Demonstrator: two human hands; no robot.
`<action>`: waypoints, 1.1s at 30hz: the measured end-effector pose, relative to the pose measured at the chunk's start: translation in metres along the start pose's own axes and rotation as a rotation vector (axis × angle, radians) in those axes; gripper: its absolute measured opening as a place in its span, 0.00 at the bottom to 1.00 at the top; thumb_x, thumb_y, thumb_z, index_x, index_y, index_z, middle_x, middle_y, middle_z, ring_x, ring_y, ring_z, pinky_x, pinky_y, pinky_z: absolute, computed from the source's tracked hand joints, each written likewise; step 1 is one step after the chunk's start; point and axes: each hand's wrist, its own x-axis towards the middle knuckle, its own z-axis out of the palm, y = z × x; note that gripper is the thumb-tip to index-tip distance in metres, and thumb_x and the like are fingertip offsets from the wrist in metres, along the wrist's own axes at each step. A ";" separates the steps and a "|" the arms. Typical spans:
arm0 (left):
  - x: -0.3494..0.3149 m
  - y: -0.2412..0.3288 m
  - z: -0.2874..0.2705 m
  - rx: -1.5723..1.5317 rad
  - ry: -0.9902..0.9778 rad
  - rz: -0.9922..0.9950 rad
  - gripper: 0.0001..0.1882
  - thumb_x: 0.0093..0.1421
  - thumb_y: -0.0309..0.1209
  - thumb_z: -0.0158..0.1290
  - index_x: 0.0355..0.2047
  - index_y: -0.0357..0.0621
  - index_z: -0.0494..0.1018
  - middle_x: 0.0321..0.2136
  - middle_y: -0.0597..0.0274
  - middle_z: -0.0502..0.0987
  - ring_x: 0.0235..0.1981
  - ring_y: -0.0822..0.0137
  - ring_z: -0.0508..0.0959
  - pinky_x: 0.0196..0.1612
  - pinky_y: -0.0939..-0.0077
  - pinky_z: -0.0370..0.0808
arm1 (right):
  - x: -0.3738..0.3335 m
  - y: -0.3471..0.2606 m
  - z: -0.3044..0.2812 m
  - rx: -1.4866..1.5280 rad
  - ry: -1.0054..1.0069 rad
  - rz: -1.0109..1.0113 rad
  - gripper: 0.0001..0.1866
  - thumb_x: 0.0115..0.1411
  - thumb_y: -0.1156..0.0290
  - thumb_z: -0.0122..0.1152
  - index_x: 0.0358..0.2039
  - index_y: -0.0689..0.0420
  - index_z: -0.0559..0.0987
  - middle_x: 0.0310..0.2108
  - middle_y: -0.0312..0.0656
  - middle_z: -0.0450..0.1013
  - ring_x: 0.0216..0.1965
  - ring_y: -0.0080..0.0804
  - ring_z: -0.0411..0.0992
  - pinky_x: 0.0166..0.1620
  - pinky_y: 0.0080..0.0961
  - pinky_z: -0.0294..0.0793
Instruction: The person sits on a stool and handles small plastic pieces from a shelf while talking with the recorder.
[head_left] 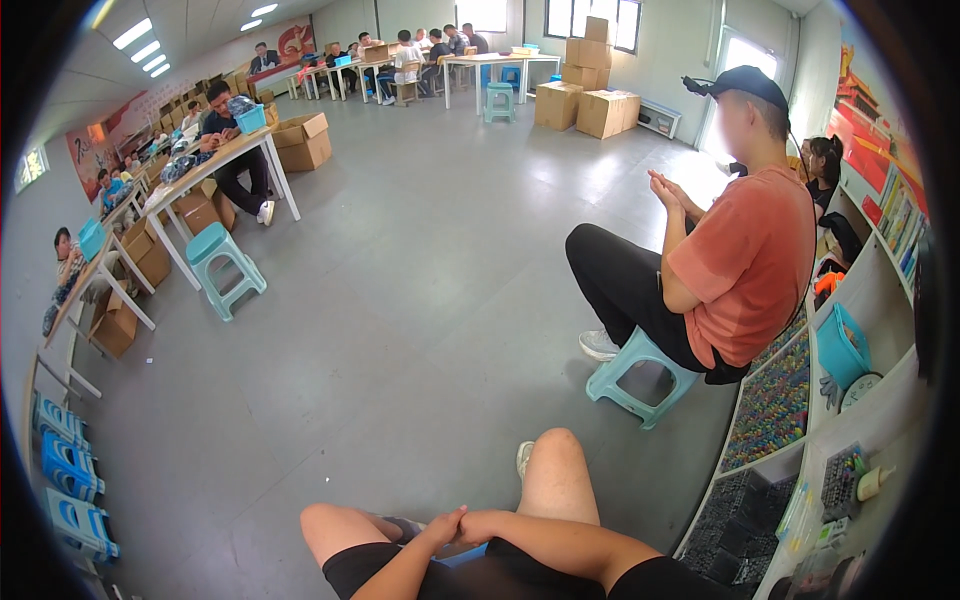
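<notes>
Between my bare knees, my left hand [441, 528] and my right hand [481, 527] meet, with fingers closed and pressed against each other. No object shows in either one. Under them a strip of the blue seat [468, 554] can be seen between my thighs. Both forearms come in from the lower edge and rest close to my black shorts [360, 572].
A person in an orange shirt [755, 260] sits on a pale green stool [640, 380] to my right, hands raised together. Shelves [765, 465] with bins line the right side. On the left stand tables [225, 160], a stool [225, 265] and cardboard boxes [300, 140]; people work farther back.
</notes>
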 end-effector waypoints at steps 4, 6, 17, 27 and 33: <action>0.001 0.001 0.003 -0.027 0.015 -0.005 0.30 0.55 0.51 0.38 0.38 0.31 0.69 0.37 0.51 0.71 0.39 0.62 0.69 0.45 0.72 0.64 | -0.003 0.001 -0.001 -0.016 0.026 -0.009 0.10 0.46 0.65 0.55 0.20 0.60 0.74 0.14 0.41 0.69 0.17 0.33 0.67 0.24 0.29 0.65; 0.007 -0.006 0.001 -0.053 0.007 0.006 0.30 0.56 0.51 0.38 0.38 0.32 0.69 0.37 0.51 0.71 0.38 0.63 0.69 0.44 0.72 0.64 | -0.001 0.001 -0.001 -0.026 0.027 -0.015 0.10 0.46 0.65 0.54 0.21 0.60 0.75 0.14 0.41 0.69 0.17 0.33 0.68 0.24 0.29 0.65; -0.005 0.006 0.004 -0.056 0.046 0.010 0.32 0.53 0.56 0.37 0.34 0.35 0.71 0.33 0.51 0.73 0.34 0.62 0.70 0.40 0.69 0.65 | -0.007 -0.008 -0.009 -0.035 -0.003 0.010 0.11 0.46 0.65 0.53 0.23 0.60 0.75 0.14 0.41 0.69 0.17 0.33 0.67 0.25 0.30 0.65; 0.014 -0.011 -0.001 -0.066 0.059 0.050 0.32 0.53 0.56 0.37 0.26 0.35 0.72 0.24 0.56 0.72 0.26 0.65 0.68 0.32 0.72 0.65 | -0.010 -0.014 -0.015 -0.022 -0.023 -0.012 0.11 0.47 0.65 0.52 0.20 0.60 0.74 0.13 0.40 0.68 0.17 0.32 0.66 0.25 0.29 0.65; 0.001 0.002 0.002 -0.089 0.064 0.042 0.31 0.54 0.55 0.36 0.26 0.36 0.72 0.23 0.58 0.72 0.24 0.68 0.67 0.28 0.74 0.64 | 0.002 0.004 -0.009 0.025 -0.005 -0.035 0.12 0.47 0.64 0.51 0.19 0.61 0.73 0.13 0.40 0.68 0.16 0.31 0.66 0.24 0.28 0.65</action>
